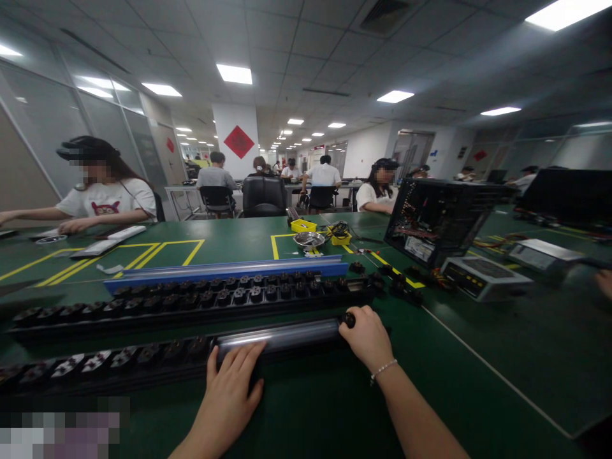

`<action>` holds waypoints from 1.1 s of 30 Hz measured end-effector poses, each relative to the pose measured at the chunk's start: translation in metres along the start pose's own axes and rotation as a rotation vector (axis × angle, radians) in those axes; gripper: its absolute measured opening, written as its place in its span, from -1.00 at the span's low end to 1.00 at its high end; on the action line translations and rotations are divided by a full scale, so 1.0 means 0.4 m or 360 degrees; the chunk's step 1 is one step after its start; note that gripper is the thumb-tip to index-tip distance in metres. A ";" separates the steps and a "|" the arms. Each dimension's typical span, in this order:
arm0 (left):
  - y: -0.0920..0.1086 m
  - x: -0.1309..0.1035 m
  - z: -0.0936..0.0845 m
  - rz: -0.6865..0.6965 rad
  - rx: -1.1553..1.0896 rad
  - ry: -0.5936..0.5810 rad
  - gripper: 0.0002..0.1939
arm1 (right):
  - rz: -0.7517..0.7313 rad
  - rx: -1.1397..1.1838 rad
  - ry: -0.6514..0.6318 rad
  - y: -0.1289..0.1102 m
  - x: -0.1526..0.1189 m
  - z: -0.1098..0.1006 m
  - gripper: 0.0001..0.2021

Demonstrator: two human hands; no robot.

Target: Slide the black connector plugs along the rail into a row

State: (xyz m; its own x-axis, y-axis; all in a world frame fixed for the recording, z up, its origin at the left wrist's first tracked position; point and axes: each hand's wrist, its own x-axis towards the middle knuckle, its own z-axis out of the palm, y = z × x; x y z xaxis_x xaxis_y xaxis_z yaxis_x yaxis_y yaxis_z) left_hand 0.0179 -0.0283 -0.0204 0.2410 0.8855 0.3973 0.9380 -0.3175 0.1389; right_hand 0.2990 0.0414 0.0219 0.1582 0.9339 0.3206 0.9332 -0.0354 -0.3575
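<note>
A long black rail (280, 338) with a shiny bare channel lies across the green table in front of me. Its left part carries a row of round black socket modules (148, 354). My left hand (233, 386) rests on the rail with fingers stretched over its near edge, holding nothing. At the rail's right end, my right hand (370, 338) pinches a small round black module (350, 319); whether it touches the channel I cannot tell. Just behind lies a second rail (229, 309) filled with similar modules, and beyond it a blue strip (220, 272).
Loose black modules (406, 290) lie right of the rails. Farther back are a metal bowl (308, 240), a yellow tray (303, 225), an open computer case (440, 220) and a power supply unit (485, 278). A co-worker (109, 197) sits at the left, another (376, 191) across the table.
</note>
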 end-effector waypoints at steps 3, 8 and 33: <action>0.001 0.000 -0.003 -0.0002 -0.0006 -0.0006 -0.47 | 0.0035 -0.0036 -0.0015 0.006 0.003 -0.005 -0.82; -0.001 0.001 -0.003 -0.0006 -0.0013 -0.0016 -0.47 | 0.0103 -0.0050 -0.0035 0.019 0.009 -0.008 -0.80; -0.004 0.003 0.002 0.0008 0.0009 -0.0012 -0.46 | 0.0327 -0.0149 -0.0194 0.050 0.031 -0.041 -0.73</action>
State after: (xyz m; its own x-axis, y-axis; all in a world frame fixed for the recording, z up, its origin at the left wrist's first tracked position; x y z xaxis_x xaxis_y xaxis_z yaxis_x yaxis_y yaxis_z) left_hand 0.0170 -0.0265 -0.0208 0.2474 0.8864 0.3913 0.9383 -0.3200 0.1315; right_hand 0.3250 0.0466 0.0332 0.3130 0.9394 0.1396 0.9121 -0.2563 -0.3199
